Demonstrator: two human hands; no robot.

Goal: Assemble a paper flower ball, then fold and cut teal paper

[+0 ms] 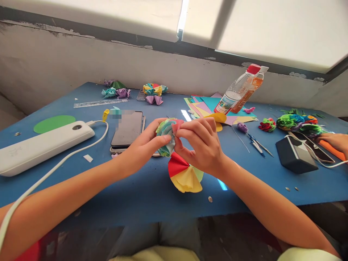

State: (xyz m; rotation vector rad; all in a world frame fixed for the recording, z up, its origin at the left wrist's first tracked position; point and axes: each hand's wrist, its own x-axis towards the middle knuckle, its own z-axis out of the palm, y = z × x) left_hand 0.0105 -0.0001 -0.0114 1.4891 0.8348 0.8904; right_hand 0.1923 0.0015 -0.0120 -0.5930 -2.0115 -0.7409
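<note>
We are holding a multicoloured folded paper flower (166,139) just above the desk (152,188), directly in front of us and just right of the phone (127,128). The left hand (143,146) is cupping the flower from the left, its grip closed around the pastel body. The right hand (201,145) is pinching a pink flap at the top of the flower between thumb and forefinger, so that grip is closed on the flower too.

Below the flower, a red, yellow and green paper fan (185,175) is showing under the right wrist; we cannot tell whether it is joined to the flower.

Risks, as we are judging them:
- Pulling the pinched flap too hard is likely to tear the thin paper or open neighbouring folds.
- Squeezing with the left hand may be flattening the curled petals.
- The right forearm is hovering over the fan and could crease it.

Right of the flower, small scissors (257,143) are lying with the blades pointing away; a sweeping elbow could be catching them. Behind them stand two bottles (236,94) beside loose coloured sheets (201,105), and tipping one would wet the paper. Left of the flower, a white cable (62,163) is trailing from a white device (40,145) across the desk edge near our left arm, and snagging it could drag that device. Another person's hand (333,139) is resting at the far right.
</note>
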